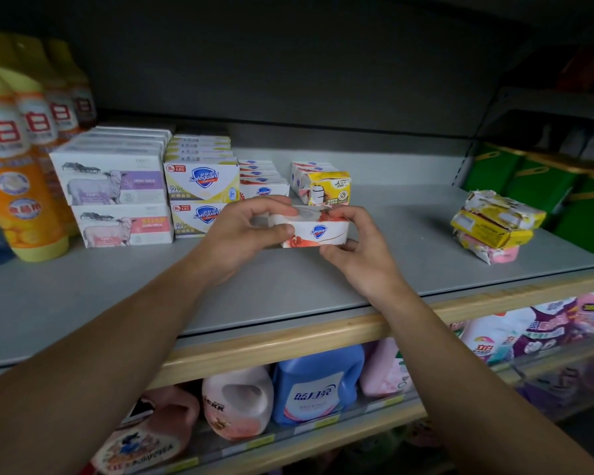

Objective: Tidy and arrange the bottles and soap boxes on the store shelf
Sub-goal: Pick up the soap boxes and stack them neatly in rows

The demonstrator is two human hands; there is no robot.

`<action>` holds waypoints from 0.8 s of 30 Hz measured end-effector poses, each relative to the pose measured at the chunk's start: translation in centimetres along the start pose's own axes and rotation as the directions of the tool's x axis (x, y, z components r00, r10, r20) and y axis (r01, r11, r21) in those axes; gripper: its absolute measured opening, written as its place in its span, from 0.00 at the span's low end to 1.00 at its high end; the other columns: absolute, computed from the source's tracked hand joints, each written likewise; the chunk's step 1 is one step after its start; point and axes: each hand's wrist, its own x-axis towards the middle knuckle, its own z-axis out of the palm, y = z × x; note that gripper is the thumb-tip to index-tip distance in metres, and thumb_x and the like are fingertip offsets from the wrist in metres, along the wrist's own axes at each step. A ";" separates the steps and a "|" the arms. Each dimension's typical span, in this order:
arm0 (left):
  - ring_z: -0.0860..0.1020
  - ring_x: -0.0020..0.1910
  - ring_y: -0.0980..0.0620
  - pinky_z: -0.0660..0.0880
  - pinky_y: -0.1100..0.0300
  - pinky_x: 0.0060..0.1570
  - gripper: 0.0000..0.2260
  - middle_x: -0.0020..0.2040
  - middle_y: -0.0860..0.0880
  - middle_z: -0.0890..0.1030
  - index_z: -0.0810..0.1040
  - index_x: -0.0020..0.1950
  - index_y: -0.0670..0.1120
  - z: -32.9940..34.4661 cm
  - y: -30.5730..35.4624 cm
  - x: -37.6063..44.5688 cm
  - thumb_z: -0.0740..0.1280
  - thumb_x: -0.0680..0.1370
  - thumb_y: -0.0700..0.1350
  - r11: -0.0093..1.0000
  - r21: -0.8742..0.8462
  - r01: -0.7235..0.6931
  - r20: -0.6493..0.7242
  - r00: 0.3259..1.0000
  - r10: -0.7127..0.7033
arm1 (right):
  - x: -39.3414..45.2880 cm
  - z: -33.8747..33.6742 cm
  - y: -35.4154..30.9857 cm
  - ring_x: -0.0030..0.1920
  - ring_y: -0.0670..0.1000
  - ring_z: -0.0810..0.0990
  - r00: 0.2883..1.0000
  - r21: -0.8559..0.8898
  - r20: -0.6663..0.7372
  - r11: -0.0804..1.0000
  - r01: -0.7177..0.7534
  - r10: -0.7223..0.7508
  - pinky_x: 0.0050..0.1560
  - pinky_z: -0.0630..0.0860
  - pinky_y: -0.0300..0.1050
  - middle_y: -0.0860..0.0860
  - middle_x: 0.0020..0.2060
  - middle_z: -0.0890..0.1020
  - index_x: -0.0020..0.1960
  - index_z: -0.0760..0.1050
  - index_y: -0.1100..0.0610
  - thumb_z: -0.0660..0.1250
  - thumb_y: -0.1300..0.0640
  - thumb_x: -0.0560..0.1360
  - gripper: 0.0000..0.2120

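Observation:
Both my hands hold one white and red Safeguard soap box (318, 231) just above the grey shelf (151, 293), in front of a row of like boxes (263, 181). My left hand (244, 234) grips its left end, thumb in front and fingers over the top. My right hand (354, 241) pinches its right end. Yellow Safeguard boxes (201, 186) and sheep-print soap boxes (114, 186) are stacked to the left. Yellow and orange bottles (18, 173) stand at the far left. A yellow box (330, 188) sits behind my right hand.
A loose pile of crumpled yellow and pink soap packs (494, 224) lies at the right of the shelf, next to green containers (542, 186). Blue and pink detergent jugs (318, 382) fill the shelf below, behind a wooden edge (288, 341).

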 end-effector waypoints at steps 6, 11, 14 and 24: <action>0.80 0.59 0.47 0.79 0.51 0.53 0.13 0.58 0.49 0.82 0.85 0.49 0.53 -0.1 0.1 0.0 0.75 0.68 0.40 0.999 0.036 0.018 0.002 1.000 -0.018 | 0.1 0.3 -0.2 0.56 0.52 0.81 0.998 -0.096 -0.014 0.994 0.056 -0.057 0.54 0.78 0.42 0.53 0.60 0.78 0.59 0.71 0.47 0.72 0.69 0.71 0.24; 0.84 0.42 0.44 0.82 0.55 0.39 0.04 0.50 0.43 0.83 0.80 0.50 0.53 0.6 0.0 -0.1 0.68 0.78 0.44 0.972 0.218 0.089 -0.092 0.993 -0.070 | 0.2 0.2 0.0 0.50 0.48 0.81 0.984 -0.091 -0.145 0.992 0.089 -0.102 0.51 0.77 0.40 0.49 0.56 0.81 0.64 0.73 0.52 0.72 0.63 0.73 0.22; 0.83 0.44 0.48 0.79 0.57 0.45 0.09 0.43 0.47 0.84 0.82 0.46 0.47 0.4 -0.4 -0.2 0.64 0.80 0.49 0.852 0.522 0.034 -0.091 0.996 0.016 | 0.5 0.1 0.4 0.51 0.46 0.79 0.987 -0.237 -0.144 0.971 0.034 -0.070 0.55 0.75 0.41 0.49 0.59 0.80 0.67 0.74 0.50 0.72 0.58 0.74 0.22; 0.81 0.54 0.50 0.75 0.52 0.58 0.15 0.53 0.48 0.84 0.80 0.59 0.46 0.1 0.7 -1.4 0.64 0.79 0.53 0.615 0.788 0.033 -0.027 0.999 -0.018 | 0.0 0.1 -0.1 0.65 0.54 0.72 0.955 -0.493 -0.114 0.851 0.184 -0.273 0.68 0.66 0.43 0.52 0.65 0.74 0.67 0.75 0.54 0.73 0.59 0.72 0.24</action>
